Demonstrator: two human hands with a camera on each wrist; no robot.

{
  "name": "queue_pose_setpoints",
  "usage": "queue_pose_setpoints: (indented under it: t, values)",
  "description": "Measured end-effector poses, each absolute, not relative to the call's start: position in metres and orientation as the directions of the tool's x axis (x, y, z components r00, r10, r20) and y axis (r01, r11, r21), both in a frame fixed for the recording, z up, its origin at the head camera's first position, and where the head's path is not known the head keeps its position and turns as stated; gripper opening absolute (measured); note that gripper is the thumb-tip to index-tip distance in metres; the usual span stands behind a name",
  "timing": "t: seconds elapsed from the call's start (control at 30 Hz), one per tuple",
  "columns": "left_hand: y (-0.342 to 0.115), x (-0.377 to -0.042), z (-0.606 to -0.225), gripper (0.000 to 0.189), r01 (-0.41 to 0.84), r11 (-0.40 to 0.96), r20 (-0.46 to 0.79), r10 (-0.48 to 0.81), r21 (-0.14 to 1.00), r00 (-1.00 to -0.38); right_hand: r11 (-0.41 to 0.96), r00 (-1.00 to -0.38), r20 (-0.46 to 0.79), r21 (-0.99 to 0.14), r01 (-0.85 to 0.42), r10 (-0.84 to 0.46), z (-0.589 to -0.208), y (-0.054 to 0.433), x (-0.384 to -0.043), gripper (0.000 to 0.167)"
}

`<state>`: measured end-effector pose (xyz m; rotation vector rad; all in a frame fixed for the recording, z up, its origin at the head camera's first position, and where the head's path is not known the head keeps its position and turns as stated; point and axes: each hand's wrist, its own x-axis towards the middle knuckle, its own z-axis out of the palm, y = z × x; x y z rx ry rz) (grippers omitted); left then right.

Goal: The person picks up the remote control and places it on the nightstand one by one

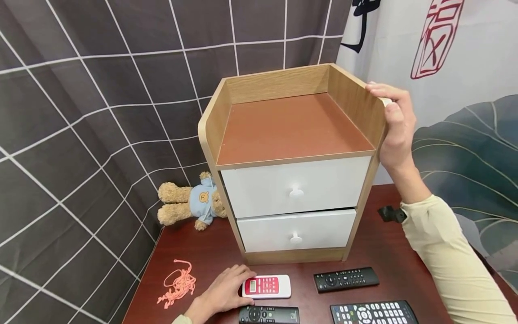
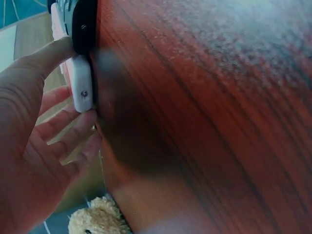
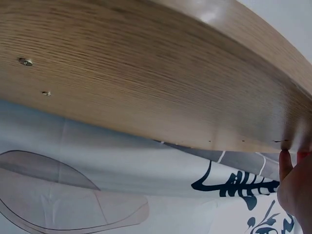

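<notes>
A small wooden cabinet (image 1: 297,126) with a brown top and two white drawers stands on the dark red table. My right hand (image 1: 396,128) grips the upper edge of its right side panel, fingers over the top. In the right wrist view that panel (image 3: 146,73) fills the upper part, and little of the hand (image 3: 296,187) shows. Before the cabinet lies a white remote control (image 1: 286,286) with a red face. My left hand (image 1: 226,290) holds its left end between thumb and fingers. Close below it lies a black remote control (image 1: 269,314), near the thumb.
Two more black remotes lie to the right, one upper (image 1: 346,279) and one lower (image 1: 374,313). A tangled pink cord (image 1: 180,285) is at the left. A teddy bear (image 1: 202,200) in blue lies beside the cabinet. A gridded dark curtain (image 1: 81,135) hangs behind.
</notes>
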<state>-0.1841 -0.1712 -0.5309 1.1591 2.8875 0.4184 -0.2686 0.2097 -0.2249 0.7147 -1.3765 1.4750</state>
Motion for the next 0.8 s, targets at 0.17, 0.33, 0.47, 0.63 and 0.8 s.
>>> queue_pose_setpoints:
  t: [0.17,0.33,0.47,0.63,0.8]
  values:
    - [-0.1700,-0.1840,-0.5351,0.063,0.682,0.698,0.115,0.676,0.218,-0.728,0.082,-0.375,0.894,-0.405,-0.911,0.246,-0.2249,0.2106,-0.2676,0.031]
    - [-0.1713,-0.1832,-0.5366,0.067,0.669,0.728,0.130,0.656,0.149,-0.743,0.061,-0.379,0.889,-0.406,-0.912,0.255,-0.2258,0.2112,-0.2672,0.030]
    - [-0.1723,-0.1828,-0.5369,0.065,0.670,0.729,0.140,0.655,0.140,-0.742,0.052,-0.379,0.890,-0.404,-0.913,0.255,-0.2256,0.2105,-0.2674,0.030]
    - [-0.1738,-0.1839,-0.5344,0.053,0.675,0.695,0.169,0.655,0.246,-0.736,0.055,-0.379,0.890,-0.405,-0.913,0.255,-0.2255,0.2102,-0.2687,0.031]
    - [-0.1733,-0.1844,-0.5285,0.034,0.621,0.619,0.171,0.628,0.481,-0.759,0.059,-0.389,0.886,-0.415,-0.908,0.254,-0.2267,0.2117,-0.2702,0.031]
